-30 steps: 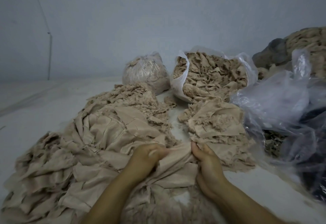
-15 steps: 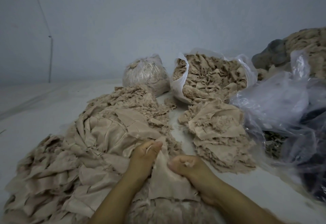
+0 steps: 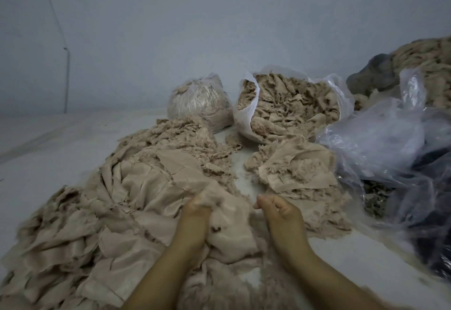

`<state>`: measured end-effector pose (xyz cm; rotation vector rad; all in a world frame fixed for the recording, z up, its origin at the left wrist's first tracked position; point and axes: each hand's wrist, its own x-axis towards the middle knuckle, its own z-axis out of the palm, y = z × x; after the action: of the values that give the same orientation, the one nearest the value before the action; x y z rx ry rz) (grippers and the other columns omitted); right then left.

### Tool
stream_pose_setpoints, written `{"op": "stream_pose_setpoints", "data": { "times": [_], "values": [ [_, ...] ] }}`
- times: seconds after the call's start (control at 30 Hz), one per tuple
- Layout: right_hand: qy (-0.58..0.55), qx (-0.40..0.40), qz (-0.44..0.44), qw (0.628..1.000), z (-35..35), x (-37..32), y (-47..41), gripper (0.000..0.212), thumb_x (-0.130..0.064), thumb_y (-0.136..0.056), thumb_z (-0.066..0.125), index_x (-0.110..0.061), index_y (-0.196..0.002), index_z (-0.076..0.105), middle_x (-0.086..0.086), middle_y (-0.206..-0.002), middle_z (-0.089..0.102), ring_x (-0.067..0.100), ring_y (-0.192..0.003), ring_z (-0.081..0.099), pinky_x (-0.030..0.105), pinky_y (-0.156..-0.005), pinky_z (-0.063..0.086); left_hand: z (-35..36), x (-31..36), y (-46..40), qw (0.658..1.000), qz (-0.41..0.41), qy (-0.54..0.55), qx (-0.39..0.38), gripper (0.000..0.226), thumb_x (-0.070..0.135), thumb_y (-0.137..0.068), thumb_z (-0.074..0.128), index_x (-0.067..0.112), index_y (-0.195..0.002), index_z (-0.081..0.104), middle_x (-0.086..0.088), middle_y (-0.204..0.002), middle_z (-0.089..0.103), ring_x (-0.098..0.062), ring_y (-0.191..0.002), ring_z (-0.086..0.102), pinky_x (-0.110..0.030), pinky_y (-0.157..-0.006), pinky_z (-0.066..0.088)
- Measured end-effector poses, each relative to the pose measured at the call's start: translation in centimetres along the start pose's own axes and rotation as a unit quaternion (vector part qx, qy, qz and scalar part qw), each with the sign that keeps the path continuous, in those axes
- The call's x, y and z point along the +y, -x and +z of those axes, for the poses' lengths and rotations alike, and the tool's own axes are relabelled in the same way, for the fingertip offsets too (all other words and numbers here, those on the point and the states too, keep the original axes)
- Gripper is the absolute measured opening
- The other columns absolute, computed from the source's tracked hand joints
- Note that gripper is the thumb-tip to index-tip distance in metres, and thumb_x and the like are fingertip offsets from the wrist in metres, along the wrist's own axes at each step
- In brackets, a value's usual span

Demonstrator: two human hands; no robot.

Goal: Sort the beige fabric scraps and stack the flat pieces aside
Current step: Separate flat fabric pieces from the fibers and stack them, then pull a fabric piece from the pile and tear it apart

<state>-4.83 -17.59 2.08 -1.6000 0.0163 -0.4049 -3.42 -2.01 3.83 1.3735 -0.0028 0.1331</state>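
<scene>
My left hand [image 3: 197,208] grips a crumpled beige fabric piece [image 3: 230,222] low in the middle of the head view. Just right of that piece, my right hand [image 3: 277,209] is curled into a loose fist with nothing visible in it. A broad spread of flat beige pieces [image 3: 127,195] lies overlapped to the left. On the right sits a smaller heap of flat and frayed scraps [image 3: 295,173]. Fluffy frayed scraps [image 3: 227,287] lie under my forearms.
At the back, an open white bag [image 3: 246,114] holds scraps, with a tied clear bag [image 3: 197,99] beside it. Crumpled clear plastic bags [image 3: 380,143] crowd the right side over dark material. Another scrap heap [image 3: 424,58] rises far right. Bare pale floor [image 3: 48,143] lies left.
Both hands held one flat piece stretched between them. My right hand has let it go and drawn right into a fist. My left hand has bunched the piece up.
</scene>
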Motion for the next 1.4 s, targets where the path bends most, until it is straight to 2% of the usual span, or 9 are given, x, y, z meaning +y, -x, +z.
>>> {"op": "stream_pose_setpoints", "data": {
  "times": [0.13,0.33,0.43,0.63,0.8,1.0,1.13,1.23,1.4],
  "values": [
    [0.046,-0.044,0.023,0.998,-0.8,-0.2,-0.1,0.045,-0.053,-0.082,0.056,-0.02,-0.053,0.063,-0.001,-0.051,0.052,0.009,-0.05,0.048,0.012,-0.05,0.039,-2.4,0.5,-1.1,0.997,-0.076,-0.004,0.017,0.019,0.024,-0.094,0.056,0.011,-0.102,0.067,-0.016,-0.094,0.071,-0.032,-0.091,0.066,-0.043,-0.086,0.052],
    [0.047,-0.199,0.0,0.979,0.2,-0.8,1.0,0.023,-0.048,-0.075,0.07,-0.029,-0.088,0.064,-0.015,-0.081,0.064,-0.004,-0.073,0.057,0.009,-0.065,0.044,-1.1,0.0,1.0,0.943,-0.018,-0.198,-0.268,0.036,0.013,-0.096,0.05,0.027,-0.077,0.077,0.01,-0.082,0.074,-0.007,-0.082,0.069,-0.011,-0.067,0.049],
    [0.042,-0.149,-0.018,0.988,0.6,-0.4,0.8,0.029,-0.016,-0.085,0.07,-0.025,-0.062,0.054,-0.01,-0.056,0.052,0.002,-0.055,0.046,0.014,-0.055,0.038,-1.3,0.0,0.7,0.954,-0.031,-0.135,-0.267,0.037,0.033,-0.101,0.041,0.022,-0.092,0.075,-0.002,-0.091,0.075,-0.021,-0.09,0.07,-0.026,-0.076,0.055],
    [-0.106,0.065,0.079,0.989,-1.7,-0.7,-1.1,0.024,0.0,-0.096,0.047,-0.014,-0.092,0.066,-0.005,-0.063,0.069,0.012,-0.055,0.058,0.023,-0.049,0.047,-2.6,0.2,-0.5,0.962,0.021,-0.174,-0.211,0.031,0.046,-0.075,0.061,0.022,-0.055,0.064,0.008,-0.042,0.042,-0.005,-0.037,0.033,-0.016,-0.043,0.032],
    [-0.109,0.001,0.073,0.991,0.2,-0.8,0.0,0.017,-0.005,-0.098,0.044,-0.014,-0.098,0.058,0.001,-0.071,0.068,0.006,-0.054,0.06,0.019,-0.048,0.048,-1.2,-0.7,0.3,0.957,-0.05,-0.088,-0.271,0.043,0.026,-0.075,0.076,0.012,-0.113,0.061,-0.006,-0.096,0.072,-0.018,-0.088,0.068,-0.028,-0.078,0.054],
    [-0.201,0.103,0.097,0.969,-0.7,-1.7,-0.8,0.023,0.0,-0.099,0.039,-0.014,-0.091,0.056,0.006,-0.073,0.063,0.009,-0.048,0.058,0.02,-0.04,0.044,-1.0,-1.4,0.3,0.94,-0.047,-0.182,-0.284,0.033,-0.003,-0.086,0.061,0.02,-0.064,0.07,0.01,-0.061,0.066,0.002,-0.06,0.058,-0.011,-0.06,0.044],
    [-0.163,0.035,0.137,0.977,-1.1,-2.1,-0.5,0.021,-0.002,-0.097,0.045,-0.018,-0.093,0.057,0.014,-0.077,0.061,0.016,-0.052,0.056,0.024,-0.043,0.044,-1.4,-0.8,-0.2,0.967,-0.026,-0.121,-0.222,0.009,0.029,-0.076,0.073,0.027,-0.085,0.075,0.009,-0.084,0.073,0.0,-0.077,0.066,-0.009,-0.065,0.046],
    [-0.192,-0.096,0.179,0.96,0.3,-2.5,0.9,0.016,-0.002,-0.095,0.049,-0.002,-0.095,0.066,0.02,-0.078,0.07,0.021,-0.057,0.066,0.025,-0.047,0.051,-0.9,-1.9,-0.1,0.97,-0.025,-0.113,-0.215,0.064,0.034,-0.064,0.084,0.028,-0.121,0.054,0.006,-0.11,0.067,-0.004,-0.099,0.065,-0.016,-0.077,0.05],
    [-0.145,-0.062,0.16,0.974,0.3,-2.2,0.9,0.023,-0.013,-0.095,0.053,-0.004,-0.075,0.059,0.016,-0.076,0.058,0.026,-0.073,0.054,0.033,-0.063,0.043,-0.3,-1.6,0.2,0.983,0.042,-0.092,-0.151,0.01,0.0,-0.089,0.057,0.007,-0.084,0.061,-0.002,-0.059,0.056,-0.009,-0.045,0.049,-0.018,-0.047,0.042]
  ]
}}
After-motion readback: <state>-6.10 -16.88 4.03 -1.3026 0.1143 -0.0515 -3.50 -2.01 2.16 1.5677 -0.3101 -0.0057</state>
